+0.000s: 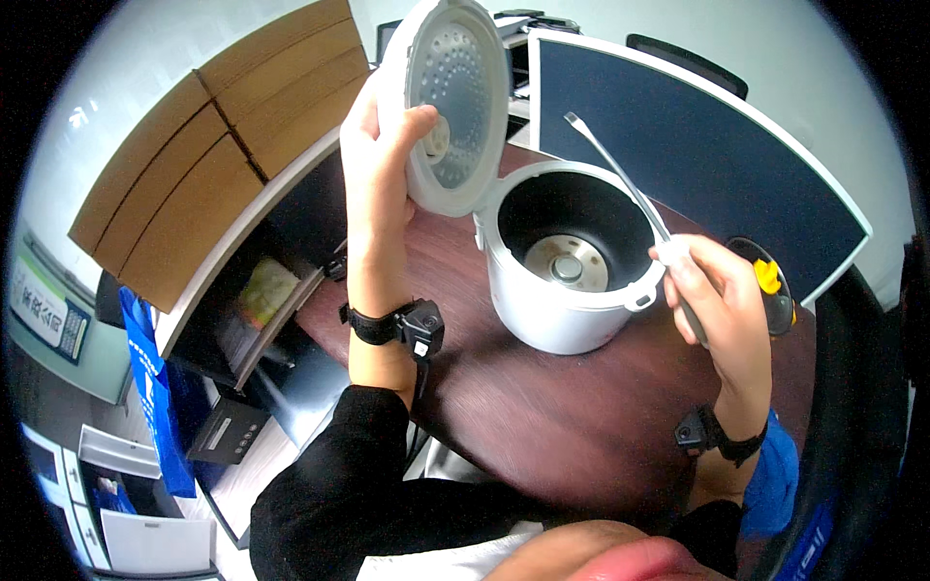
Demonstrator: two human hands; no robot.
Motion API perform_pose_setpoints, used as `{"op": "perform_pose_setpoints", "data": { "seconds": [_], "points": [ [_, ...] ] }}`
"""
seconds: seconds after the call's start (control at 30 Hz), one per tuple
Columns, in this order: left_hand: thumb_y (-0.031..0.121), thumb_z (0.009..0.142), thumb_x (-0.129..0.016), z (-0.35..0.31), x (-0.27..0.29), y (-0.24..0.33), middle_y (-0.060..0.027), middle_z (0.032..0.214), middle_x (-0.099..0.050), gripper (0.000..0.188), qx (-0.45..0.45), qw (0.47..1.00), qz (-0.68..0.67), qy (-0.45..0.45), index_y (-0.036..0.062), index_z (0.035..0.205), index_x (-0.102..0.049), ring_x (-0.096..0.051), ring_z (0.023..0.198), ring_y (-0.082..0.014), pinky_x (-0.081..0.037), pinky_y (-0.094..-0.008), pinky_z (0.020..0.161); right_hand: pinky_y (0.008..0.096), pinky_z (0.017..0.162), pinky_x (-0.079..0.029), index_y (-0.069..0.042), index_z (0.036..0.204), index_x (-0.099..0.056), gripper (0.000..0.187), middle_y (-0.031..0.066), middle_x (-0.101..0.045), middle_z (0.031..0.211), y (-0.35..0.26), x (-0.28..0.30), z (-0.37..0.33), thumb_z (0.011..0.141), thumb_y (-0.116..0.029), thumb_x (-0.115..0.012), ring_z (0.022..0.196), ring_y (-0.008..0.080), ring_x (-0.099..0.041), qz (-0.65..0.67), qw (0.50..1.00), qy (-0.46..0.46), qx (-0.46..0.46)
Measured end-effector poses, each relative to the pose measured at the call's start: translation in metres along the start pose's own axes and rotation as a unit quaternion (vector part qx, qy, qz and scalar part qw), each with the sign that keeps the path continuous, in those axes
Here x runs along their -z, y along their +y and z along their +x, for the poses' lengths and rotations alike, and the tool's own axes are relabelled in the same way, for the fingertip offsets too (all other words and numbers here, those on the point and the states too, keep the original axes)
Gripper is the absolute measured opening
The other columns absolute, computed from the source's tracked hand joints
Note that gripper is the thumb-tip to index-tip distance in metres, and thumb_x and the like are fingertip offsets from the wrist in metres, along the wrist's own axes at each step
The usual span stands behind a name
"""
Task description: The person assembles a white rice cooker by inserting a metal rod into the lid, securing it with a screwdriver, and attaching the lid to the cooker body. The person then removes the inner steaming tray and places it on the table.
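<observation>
A white rice cooker (557, 320) stands on the dark red-brown table, its lid (455, 107) raised on the left side. No inner pot sits inside; the dark cavity shows a round metal heating plate (581, 263) at the bottom. My left hand (383, 145) grips the lid by its edge, thumb over the dimpled metal inner face. Over the cooker's right rim, my right hand (712, 290) is closed round the handle of a flat-blade screwdriver (620, 174). Its long metal shaft points up and to the left, with the tip apart from the cooker.
A dark partition panel (678, 145) with a white frame rises behind the cooker. Beside my right hand lies a black and yellow object (770, 281), partly hidden. Cardboard (213, 126) stands at the left, above a dark shelf. The table (542, 416) curves toward me.
</observation>
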State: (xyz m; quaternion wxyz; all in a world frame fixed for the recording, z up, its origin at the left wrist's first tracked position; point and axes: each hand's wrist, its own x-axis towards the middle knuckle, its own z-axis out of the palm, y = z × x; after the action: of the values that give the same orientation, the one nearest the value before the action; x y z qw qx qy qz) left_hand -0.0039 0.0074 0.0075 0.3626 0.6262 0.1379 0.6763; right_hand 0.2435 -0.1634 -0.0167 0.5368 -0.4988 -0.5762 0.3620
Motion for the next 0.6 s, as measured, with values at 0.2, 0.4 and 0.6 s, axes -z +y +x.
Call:
{"op": "perform_pose_setpoints", "data": {
  "seconds": [0.2, 0.4, 0.6],
  "points": [
    [0.026, 0.073, -0.069, 0.003, -0.001, -0.006, -0.0122, 0.105, -0.062, 0.059, 0.003, 1.000, 0.009, -0.026, -0.0023, 0.123, -0.055, -0.059, 0.094, -0.0174, -0.047, -0.0304, 0.083, 0.0167, 0.043, -0.033, 0.004, 0.108, -0.060, 0.027, 0.0016, -0.054, 0.072, 0.020, 0.005, 0.001, 0.095, -0.019, -0.055, 0.050, 0.0023, -0.042, 0.028, 1.000, -0.005, 0.004],
    [0.030, 0.071, -0.071, -0.008, -0.011, -0.003, -0.0099, 0.103, -0.064, 0.059, -0.037, 0.994, 0.088, -0.061, -0.0005, 0.121, -0.059, -0.059, 0.094, -0.0173, -0.046, -0.0308, 0.084, 0.0169, 0.048, -0.036, 0.004, 0.105, -0.061, 0.025, 0.0022, -0.055, 0.074, 0.014, -0.004, 0.001, 0.095, -0.019, -0.053, 0.055, 0.0026, -0.045, -0.012, 0.999, -0.015, 0.051],
    [0.028, 0.070, -0.071, -0.007, -0.016, -0.002, -0.0107, 0.105, -0.064, 0.060, -0.031, 0.993, 0.096, -0.065, 0.0006, 0.122, -0.059, -0.059, 0.095, -0.0171, -0.046, -0.0312, 0.085, 0.0220, 0.069, -0.044, 0.004, 0.096, -0.063, 0.021, 0.0021, -0.061, 0.083, -0.008, -0.020, 0.028, 0.093, -0.016, -0.058, 0.078, 0.0066, -0.054, -0.017, 0.994, -0.037, 0.106]
  ]
}}
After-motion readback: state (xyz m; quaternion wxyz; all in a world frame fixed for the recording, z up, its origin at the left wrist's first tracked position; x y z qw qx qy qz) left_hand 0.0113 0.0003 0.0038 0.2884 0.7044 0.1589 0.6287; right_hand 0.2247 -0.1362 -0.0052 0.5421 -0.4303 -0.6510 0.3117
